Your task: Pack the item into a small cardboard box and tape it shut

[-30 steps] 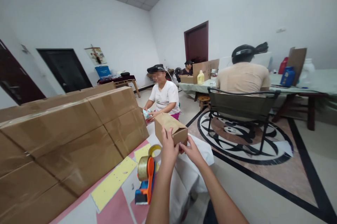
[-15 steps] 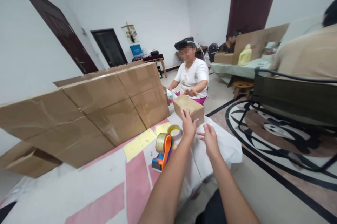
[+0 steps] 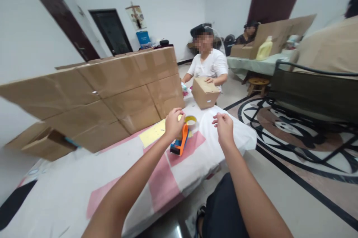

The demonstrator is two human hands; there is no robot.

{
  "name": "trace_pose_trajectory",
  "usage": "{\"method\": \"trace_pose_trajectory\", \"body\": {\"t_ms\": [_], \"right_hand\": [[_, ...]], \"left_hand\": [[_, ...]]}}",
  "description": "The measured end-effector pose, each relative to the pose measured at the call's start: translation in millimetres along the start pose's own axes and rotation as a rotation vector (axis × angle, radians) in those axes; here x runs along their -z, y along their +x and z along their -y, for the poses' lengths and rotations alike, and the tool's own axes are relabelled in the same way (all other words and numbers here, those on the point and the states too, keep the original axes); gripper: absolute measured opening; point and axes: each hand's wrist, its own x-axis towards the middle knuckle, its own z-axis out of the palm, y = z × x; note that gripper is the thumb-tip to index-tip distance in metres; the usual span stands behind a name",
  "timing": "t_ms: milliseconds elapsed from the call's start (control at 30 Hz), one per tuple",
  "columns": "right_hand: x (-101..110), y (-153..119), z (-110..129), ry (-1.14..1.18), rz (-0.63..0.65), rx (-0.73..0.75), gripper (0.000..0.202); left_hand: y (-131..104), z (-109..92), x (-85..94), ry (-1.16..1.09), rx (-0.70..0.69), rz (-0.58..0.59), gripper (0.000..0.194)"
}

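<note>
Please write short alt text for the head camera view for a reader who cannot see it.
The left hand rests on an orange tape dispenser on a pink-and-white table; the right hand hovers empty beside it. Across the table, a seated person in white holds a small cardboard box, beside stacked large cartons.

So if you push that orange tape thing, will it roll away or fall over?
The orange tape dispenser probably won't roll: only the tape roll is round, and its blue base sits flat on the tablecloth. It looks tall and narrow, so a sideways push might tip it. The left hand is closing on it and should lift it easily.
</note>
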Motion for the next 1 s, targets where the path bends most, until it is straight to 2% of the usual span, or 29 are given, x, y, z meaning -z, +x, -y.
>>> {"method": "trace_pose_trajectory", "body": {"t_ms": [100, 200, 300, 367, 433, 467, 533, 600, 667, 767, 833, 900, 1000], "right_hand": [[-32, -37, 22, -0.08, 0.184, 0.182, 0.04], [-78, -87, 26, -0.251, 0.417, 0.358, 0.046], [-132, -142, 1, -0.398, 0.788, 0.486, 0.047], [-173, -176, -20, -0.475, 1.051, 0.535, 0.042], [-218, -208, -37, -0.536, 1.249, 0.572, 0.035], [-244, -222, -42, -0.551, 1.317, 0.593, 0.031], [-300, -251, -48, -0.551, 1.413, 0.623, 0.023], [-363, -280, -49, -0.549, 1.434, 0.611, 0.021], [-429, -307, -51, -0.577, 1.405, 0.532, 0.027], [-519, -339, -59, -0.654, 1.299, 0.473, 0.042], [-569, -351, -65, -0.711, 1.194, 0.429, 0.049], [-607, -358, -69, -0.766, 1.084, 0.369, 0.048], [-641, -361, -72, -0.809, 0.981, 0.307, 0.036]], "left_hand": [[-42, 68, 76.3, 0.072, 0.083, -0.109, 0.016], [-82, 149, 156.1, 0.18, 0.263, -0.277, 0.017], [-124, 230, 236.0, 0.285, 0.468, -0.448, 0.017], [-149, 277, 282.6, 0.338, 0.59, -0.54, 0.014], [-169, 317, 318.9, 0.371, 0.698, -0.619, 0.019], [-174, 335, 332.5, 0.381, 0.749, -0.656, 0.032], [-177, 368, 351.2, 0.385, 0.843, -0.726, 0.074], [-168, 398, 359.8, 0.373, 0.91, -0.788, 0.111], [-154, 423, 360.6, 0.356, 0.935, -0.838, 0.129], [-137, 451, 353.5, 0.346, 0.901, -0.892, 0.131], [-132, 463, 347.6, 0.354, 0.868, -0.923, 0.126], [-130, 470, 343.1, 0.376, 0.845, -0.953, 0.119], [-129, 474, 340.9, 0.42, 0.827, -0.978, 0.108]]}}
